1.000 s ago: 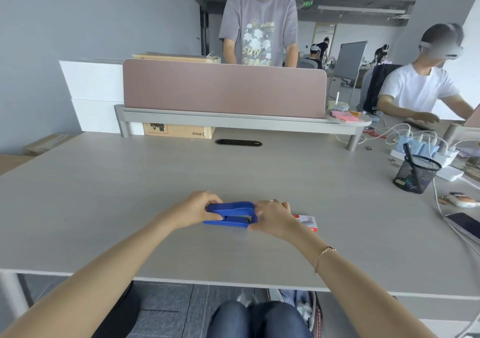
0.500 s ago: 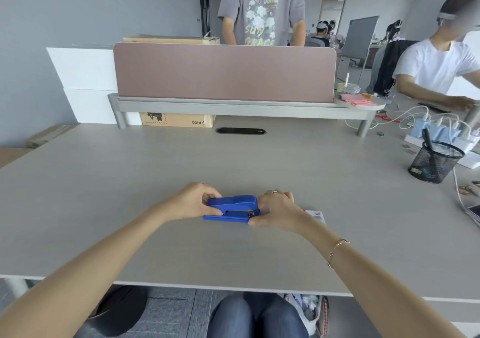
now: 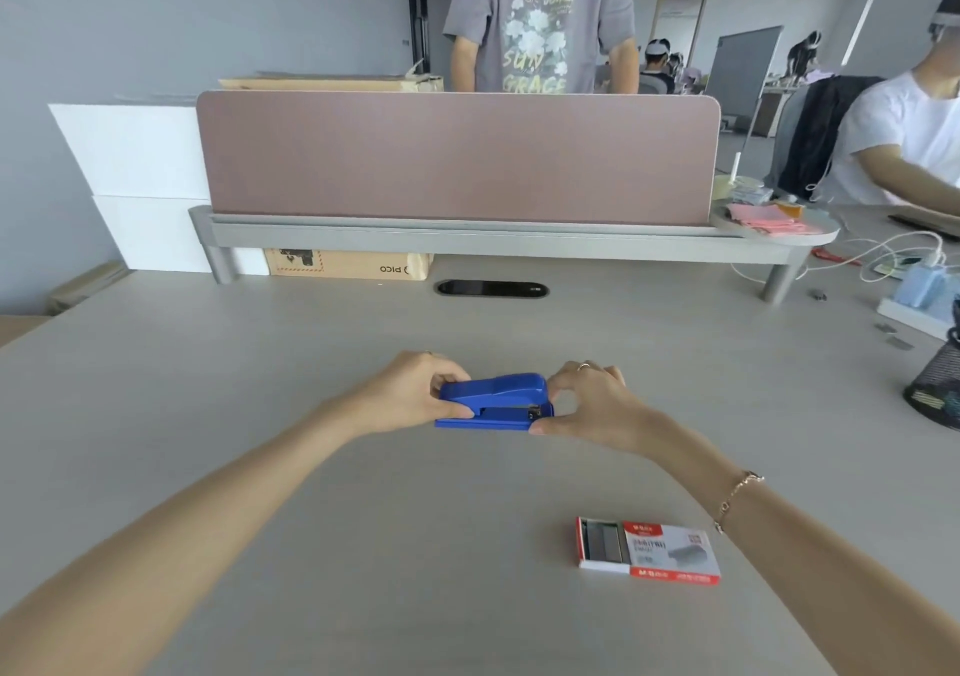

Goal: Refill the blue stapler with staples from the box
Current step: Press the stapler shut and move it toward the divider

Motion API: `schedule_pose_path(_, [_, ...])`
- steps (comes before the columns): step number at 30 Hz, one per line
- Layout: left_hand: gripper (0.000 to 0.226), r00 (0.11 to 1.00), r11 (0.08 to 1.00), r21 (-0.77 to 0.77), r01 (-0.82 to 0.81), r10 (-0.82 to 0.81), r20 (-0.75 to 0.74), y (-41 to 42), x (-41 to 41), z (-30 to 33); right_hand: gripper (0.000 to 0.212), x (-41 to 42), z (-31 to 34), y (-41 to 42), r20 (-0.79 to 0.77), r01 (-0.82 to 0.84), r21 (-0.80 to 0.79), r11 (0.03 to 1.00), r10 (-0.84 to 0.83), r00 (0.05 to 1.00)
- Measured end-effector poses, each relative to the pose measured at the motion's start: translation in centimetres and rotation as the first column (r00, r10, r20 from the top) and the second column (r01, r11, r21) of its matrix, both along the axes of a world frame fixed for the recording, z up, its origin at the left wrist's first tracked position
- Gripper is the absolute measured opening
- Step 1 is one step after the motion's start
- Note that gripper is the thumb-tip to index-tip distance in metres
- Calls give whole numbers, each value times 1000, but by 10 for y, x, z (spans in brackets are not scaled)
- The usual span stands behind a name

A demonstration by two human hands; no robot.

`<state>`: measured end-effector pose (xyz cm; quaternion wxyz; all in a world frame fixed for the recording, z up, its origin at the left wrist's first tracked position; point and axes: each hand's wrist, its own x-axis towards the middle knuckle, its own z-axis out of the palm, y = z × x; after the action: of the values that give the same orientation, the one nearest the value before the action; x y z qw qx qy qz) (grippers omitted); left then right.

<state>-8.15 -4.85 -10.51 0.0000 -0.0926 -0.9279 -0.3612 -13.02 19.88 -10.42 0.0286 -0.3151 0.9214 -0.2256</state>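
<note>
The blue stapler lies on the grey desk in front of me, its top arm down over the base. My left hand grips its left, hinge end. My right hand pinches its right, front end between thumb and fingers. The red and white staple box lies nearer to me on the right, its tray slid partly out with grey staples showing. Neither hand touches the box.
A pink divider panel on a grey shelf closes the desk's far side, with a cable slot before it. A black mesh pen cup and chargers with cables sit at the right. One person stands behind the divider, another sits at right.
Both hands with the stapler have moved away from me along the desk. The staple box, earlier hidden behind my right hand, now lies in plain sight nearer to me.
</note>
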Motion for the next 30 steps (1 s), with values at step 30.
schedule_pose_path(30, [16, 993, 992, -49, -113, 111, -51, -8, -226, -3, 29, -217, -9, -21, 6, 66, -38, 997, -66, 998])
